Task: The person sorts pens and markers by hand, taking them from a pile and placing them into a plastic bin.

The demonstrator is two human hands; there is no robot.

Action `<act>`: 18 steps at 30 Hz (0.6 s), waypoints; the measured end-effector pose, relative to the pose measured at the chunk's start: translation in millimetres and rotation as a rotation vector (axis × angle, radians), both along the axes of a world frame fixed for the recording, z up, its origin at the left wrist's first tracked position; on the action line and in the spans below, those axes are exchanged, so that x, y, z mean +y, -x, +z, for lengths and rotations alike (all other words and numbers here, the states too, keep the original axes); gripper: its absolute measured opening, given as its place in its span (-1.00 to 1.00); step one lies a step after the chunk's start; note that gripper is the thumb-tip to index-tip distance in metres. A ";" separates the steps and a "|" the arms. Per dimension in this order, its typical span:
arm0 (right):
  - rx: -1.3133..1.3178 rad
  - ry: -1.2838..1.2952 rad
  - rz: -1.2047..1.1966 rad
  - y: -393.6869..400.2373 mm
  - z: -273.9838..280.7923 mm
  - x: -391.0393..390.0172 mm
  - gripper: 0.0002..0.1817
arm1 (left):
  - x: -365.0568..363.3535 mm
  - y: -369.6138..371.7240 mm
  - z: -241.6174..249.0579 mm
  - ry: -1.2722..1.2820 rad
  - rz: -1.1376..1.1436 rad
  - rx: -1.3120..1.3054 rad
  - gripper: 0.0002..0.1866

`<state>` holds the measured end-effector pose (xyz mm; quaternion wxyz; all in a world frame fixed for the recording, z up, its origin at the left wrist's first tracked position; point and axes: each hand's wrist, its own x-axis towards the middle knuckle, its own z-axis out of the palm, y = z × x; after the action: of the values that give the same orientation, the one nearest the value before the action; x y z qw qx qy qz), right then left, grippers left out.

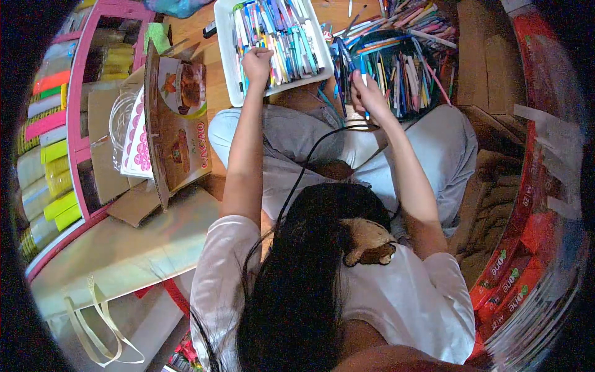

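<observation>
My left hand (258,63) is over the left part of a white plastic tray (232,93) filled with pens and markers (291,43). Its fingers are curled together among the pens, and whatever they pinch is hidden. To the right, my right hand (370,96) is closed around a blue and white pen (364,67), held roughly upright. Just beyond it sits a dark round basket (437,102) holding many pens and pencils (400,77). More loose pens (427,28) are heaped behind the basket.
Both containers stand on a wooden floor (214,46) in front of my crossed legs (434,146). A cardboard box (180,142) marked CACAO and a pink shelf (77,99) are on the left. Red paper packs (508,273) are stacked on the right. A black cable (307,158) crosses my lap.
</observation>
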<state>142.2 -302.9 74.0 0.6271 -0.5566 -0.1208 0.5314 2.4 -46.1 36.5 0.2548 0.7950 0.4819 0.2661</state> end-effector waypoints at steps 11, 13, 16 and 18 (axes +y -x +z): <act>0.123 -0.090 0.143 0.6 3.0 -2.2 -0.67 | -118.4 -30.3 49.9 0.355 -0.602 -0.240 -0.80; 0.135 -0.101 0.171 3.7 3.7 -2.2 -0.67 | -130.8 -32.4 50.2 0.522 -0.552 -0.328 -0.82; 0.040 -0.056 0.204 0.9 -2.2 -3.3 -0.62 | -127.6 -30.7 55.2 0.651 -0.401 -0.442 -0.84; -0.073 -0.028 0.140 3.3 -5.1 -1.5 -0.57 | -97.9 -18.8 52.2 0.576 -0.314 -0.495 -0.83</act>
<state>138.9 -304.4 68.8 0.5912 -0.5569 -0.1899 0.5516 21.2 -144.0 88.7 0.6129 0.6669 0.3337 0.2613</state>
